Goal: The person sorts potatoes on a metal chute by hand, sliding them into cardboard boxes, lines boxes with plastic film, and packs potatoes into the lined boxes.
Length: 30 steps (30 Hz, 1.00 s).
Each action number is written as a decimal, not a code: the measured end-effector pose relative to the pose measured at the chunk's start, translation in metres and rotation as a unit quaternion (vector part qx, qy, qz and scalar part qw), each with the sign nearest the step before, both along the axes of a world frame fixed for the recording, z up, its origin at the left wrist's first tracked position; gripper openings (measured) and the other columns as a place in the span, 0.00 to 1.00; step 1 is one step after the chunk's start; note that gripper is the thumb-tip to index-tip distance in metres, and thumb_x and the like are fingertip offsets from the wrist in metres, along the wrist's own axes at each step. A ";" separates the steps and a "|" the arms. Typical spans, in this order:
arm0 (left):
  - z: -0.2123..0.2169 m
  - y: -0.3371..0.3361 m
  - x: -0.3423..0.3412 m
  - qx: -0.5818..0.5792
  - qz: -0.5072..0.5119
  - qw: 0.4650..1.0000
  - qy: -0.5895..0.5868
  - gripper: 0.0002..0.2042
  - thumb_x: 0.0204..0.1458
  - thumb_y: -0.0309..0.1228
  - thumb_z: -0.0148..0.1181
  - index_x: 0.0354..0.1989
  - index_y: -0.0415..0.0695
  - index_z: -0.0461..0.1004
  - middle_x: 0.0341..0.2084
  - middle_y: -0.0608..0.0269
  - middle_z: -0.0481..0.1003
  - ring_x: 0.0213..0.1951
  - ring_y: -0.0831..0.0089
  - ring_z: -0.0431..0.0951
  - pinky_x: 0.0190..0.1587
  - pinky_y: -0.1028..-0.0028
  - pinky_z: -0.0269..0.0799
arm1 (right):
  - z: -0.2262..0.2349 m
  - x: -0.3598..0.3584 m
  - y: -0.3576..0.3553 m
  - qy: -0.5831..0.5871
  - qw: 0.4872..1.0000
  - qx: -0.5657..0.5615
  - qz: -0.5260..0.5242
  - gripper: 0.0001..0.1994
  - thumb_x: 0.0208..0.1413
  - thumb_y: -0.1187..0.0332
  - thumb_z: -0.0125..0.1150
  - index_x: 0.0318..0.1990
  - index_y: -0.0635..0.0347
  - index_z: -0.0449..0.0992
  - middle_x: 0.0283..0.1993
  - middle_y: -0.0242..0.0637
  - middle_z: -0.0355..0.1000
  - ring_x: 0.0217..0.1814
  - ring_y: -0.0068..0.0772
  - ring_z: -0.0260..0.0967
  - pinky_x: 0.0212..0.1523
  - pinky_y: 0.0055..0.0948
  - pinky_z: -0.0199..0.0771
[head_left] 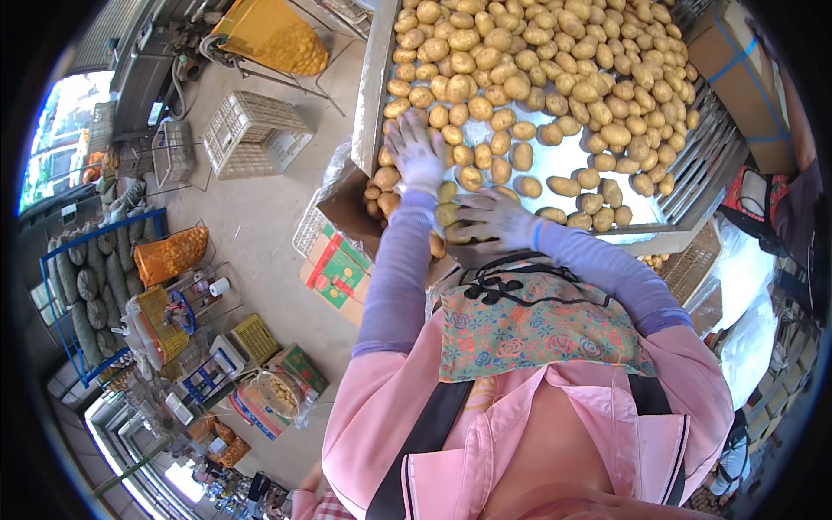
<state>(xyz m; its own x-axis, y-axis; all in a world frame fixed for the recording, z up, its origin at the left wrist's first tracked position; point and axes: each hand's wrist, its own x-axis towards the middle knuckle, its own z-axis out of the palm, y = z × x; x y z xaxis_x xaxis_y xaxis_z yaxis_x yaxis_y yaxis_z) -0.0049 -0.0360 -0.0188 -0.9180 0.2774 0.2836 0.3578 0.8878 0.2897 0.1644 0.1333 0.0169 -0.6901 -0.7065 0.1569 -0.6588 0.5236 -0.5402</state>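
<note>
Fingers: left hand (416, 156) in a pale knit glove, fingers (407, 130) spread wide and flat, palm down among potatoes at the near left corner of the sorting surface, closed on nothing. Right hand (494, 218), same glove, fingers (472, 227) curled narrow over a cluster of potatoes at the near edge; whether 1 is actually gripped cannot be told.

Sorting surface (555, 160): large sheet-metal tray, bright and reflective, raised rim at left, barred metal rails along the right side.

Potatoes (520, 61): many, yellow-tan, smooth-skinned, oval to round, uneven in size; packed thickly across the far half of the surface, thinning to scattered singles on bare metal near the hands.

Cardboard box (347, 208): brown, open-topped, just below the surface's near left corner, potatoes inside, beneath the left hand.

Tall cardboard carton (745, 78): brown with blue strapping, right of the surface.

Plastic crate (251, 134): white lattice, upturned on the concrete floor, left.

Mesh sacks (173, 253): orange netting, filled, lumpy, lying on the floor at left; a larger 1 (277, 39) hangs on a frame at the top.

Sleeves (394, 277): lilac, ribbed fabric, covering both forearms.
</note>
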 end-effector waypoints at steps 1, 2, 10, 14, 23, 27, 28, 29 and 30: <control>0.000 0.016 0.019 -0.034 -0.020 0.999 0.011 0.33 0.63 0.50 0.47 0.72 0.41 0.62 0.71 0.37 0.58 0.73 0.36 0.52 0.74 0.40 0.42 | -0.008 0.008 0.029 0.038 0.998 0.050 -0.029 0.21 0.54 0.52 0.65 0.57 0.38 0.78 0.71 0.31 0.66 0.78 0.44 0.54 0.77 0.56 0.47; 0.004 0.028 0.033 -0.068 -0.040 0.997 0.023 0.33 0.63 0.50 0.48 0.71 0.42 0.63 0.71 0.37 0.59 0.74 0.38 0.52 0.74 0.41 0.42 | -0.010 0.007 0.060 0.020 0.997 0.004 -0.072 0.22 0.53 0.55 0.66 0.57 0.41 0.79 0.71 0.32 0.67 0.75 0.45 0.60 0.75 0.52 0.55; 0.068 0.067 -0.132 0.075 -0.104 0.984 -0.122 0.30 0.62 0.54 0.52 0.67 0.49 0.68 0.65 0.45 0.68 0.63 0.48 0.70 0.69 0.52 0.59 | 0.061 -0.160 0.161 0.115 0.967 0.009 -0.225 0.10 0.62 0.56 0.57 0.42 0.44 0.83 0.40 0.33 0.77 0.44 0.39 0.75 0.47 0.40 0.74; 0.046 0.079 -0.217 0.015 -0.103 0.975 -0.198 0.36 0.63 0.60 0.46 0.75 0.53 0.58 0.69 0.43 0.64 0.67 0.51 0.67 0.72 0.53 0.54 | 0.062 -0.301 0.150 0.241 0.948 0.090 -0.188 0.17 0.62 0.54 0.56 0.53 0.46 0.81 0.50 0.38 0.76 0.56 0.42 0.70 0.57 0.46 0.69; 0.038 0.048 -0.136 -0.004 -0.141 0.982 -0.125 0.41 0.56 0.61 0.55 0.77 0.59 0.53 0.67 0.42 0.63 0.70 0.41 0.61 0.74 0.45 0.48 | 0.055 -0.332 0.093 0.028 0.912 0.320 -0.257 0.20 0.61 0.43 0.56 0.55 0.34 0.81 0.61 0.35 0.72 0.66 0.47 0.64 0.69 0.51 0.61; 0.020 -0.001 -0.037 -0.021 -0.132 0.988 -0.079 0.36 0.55 0.57 0.60 0.72 0.59 0.64 0.70 0.38 0.59 0.69 0.31 0.56 0.72 0.36 0.41 | 0.046 -0.256 0.057 0.071 0.941 0.237 -0.233 0.25 0.56 0.39 0.60 0.59 0.30 0.78 0.64 0.35 0.70 0.74 0.50 0.57 0.75 0.56 0.52; 0.029 0.000 -0.011 -0.049 -0.111 0.990 -0.069 0.34 0.56 0.56 0.60 0.71 0.60 0.66 0.71 0.39 0.58 0.69 0.27 0.55 0.72 0.36 0.40 | 0.037 -0.235 0.058 0.086 0.952 0.192 -0.221 0.26 0.54 0.39 0.61 0.60 0.30 0.78 0.63 0.34 0.71 0.76 0.51 0.55 0.76 0.57 0.48; 0.033 -0.001 0.013 -0.057 -0.096 0.991 -0.077 0.34 0.56 0.56 0.60 0.71 0.61 0.66 0.72 0.41 0.57 0.69 0.25 0.53 0.72 0.35 0.39 | 0.029 -0.214 0.060 0.101 0.962 0.148 -0.207 0.27 0.52 0.39 0.62 0.60 0.30 0.77 0.61 0.34 0.71 0.77 0.51 0.52 0.77 0.59 0.45; 0.034 -0.007 0.035 -0.066 -0.079 0.991 -0.085 0.34 0.56 0.56 0.60 0.72 0.63 0.65 0.73 0.44 0.57 0.69 0.22 0.51 0.72 0.34 0.38 | 0.026 -0.193 0.058 0.087 0.974 0.115 -0.175 0.29 0.51 0.43 0.66 0.62 0.30 0.75 0.63 0.34 0.70 0.79 0.51 0.50 0.78 0.61 0.41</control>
